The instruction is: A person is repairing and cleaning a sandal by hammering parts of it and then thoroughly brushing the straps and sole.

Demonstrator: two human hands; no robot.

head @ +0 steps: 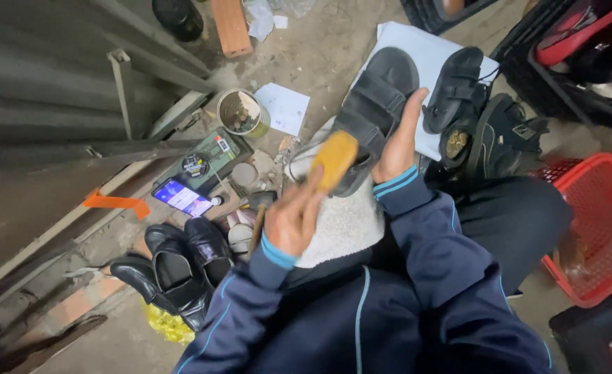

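I see the right hand [397, 142] gripping a dark sandal [372, 111] from the side, fingers flat along its edge, sole tipped up over a white cloth [344, 225] on the lap. The left hand [293, 216] is closed around a tan brush [334, 161] pressed against the sandal's heel end. Around them the floor [334, 48] is crowded: 2 more dark sandals [483, 118] just right of the held one, black leather shoes [178, 266] at lower left, a round tin [241, 111], a lit phone [182, 197] and a red basket [597, 221] at the right edge. The brush hides the sandal's heel; small jars beside the left wrist are too blurred to tell apart.
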